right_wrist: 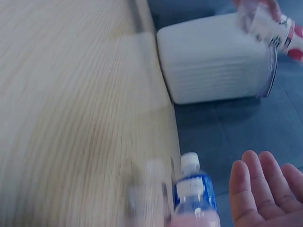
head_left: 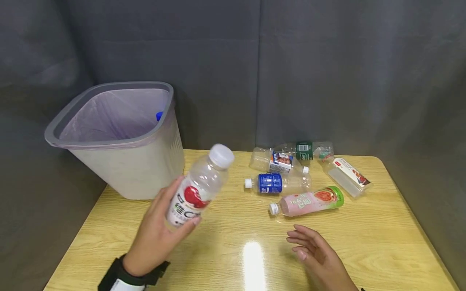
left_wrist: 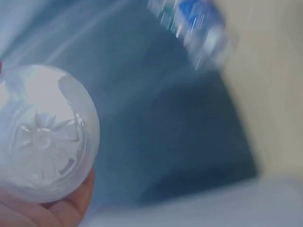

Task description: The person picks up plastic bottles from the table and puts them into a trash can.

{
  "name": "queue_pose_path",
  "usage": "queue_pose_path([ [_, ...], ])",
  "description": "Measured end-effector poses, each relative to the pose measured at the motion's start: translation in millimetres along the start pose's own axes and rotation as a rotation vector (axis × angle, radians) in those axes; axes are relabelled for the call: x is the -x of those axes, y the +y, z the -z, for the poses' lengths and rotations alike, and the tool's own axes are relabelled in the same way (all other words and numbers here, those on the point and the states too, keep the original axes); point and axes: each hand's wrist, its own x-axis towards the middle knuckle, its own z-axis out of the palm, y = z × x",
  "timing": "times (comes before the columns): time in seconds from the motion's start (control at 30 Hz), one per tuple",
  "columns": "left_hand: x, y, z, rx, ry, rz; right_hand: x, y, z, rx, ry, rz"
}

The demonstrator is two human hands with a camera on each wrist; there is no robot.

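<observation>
Red-labelled bottle (head_left: 198, 186) sits in your left hand (head_left: 156, 234), fingers curled round its lower half, cap tilted up toward the bin (head_left: 120, 139), above the table (head_left: 382, 242). Your right hand (head_left: 320, 256) hovers empty, fingers relaxed, just short of the pink bottle (head_left: 307, 201). Beyond that lie the blue-labelled bottle (head_left: 273, 182) and more empties.

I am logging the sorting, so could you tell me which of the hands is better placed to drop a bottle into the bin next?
Probably the left hand: it already grips the clear bottle close beside the bin. The right hand is open, empty and farther away.
</observation>
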Motion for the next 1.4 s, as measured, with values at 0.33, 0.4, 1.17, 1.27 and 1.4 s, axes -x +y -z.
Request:
queue_pose_path([
  [0.33, -81.6, 15.0, 120.5, -0.151, 0.289, 0.0, 9, 3, 15, 0.144, 0.069, -0.069],
  [0.4, -100.2, 13.4, 140.4, -0.172, 0.28, 0.058, 11, 5, 16, 0.162, 0.081, -0.072],
  [1.17, -181.6, -56.0, 197.6, -0.516, 0.068, 0.366, 17, 6, 27, 0.195, 0.09, -0.091],
  [1.27, -178.0, -58.1, 196.1, -0.536, 0.088, 0.38, 17, 7, 26, 0.19, 0.081, -0.095],
  [1.4, -173.0, -58.9, 194.8, -0.555, 0.129, 0.362, 17, 7, 26, 0.19, 0.08, -0.096],
])
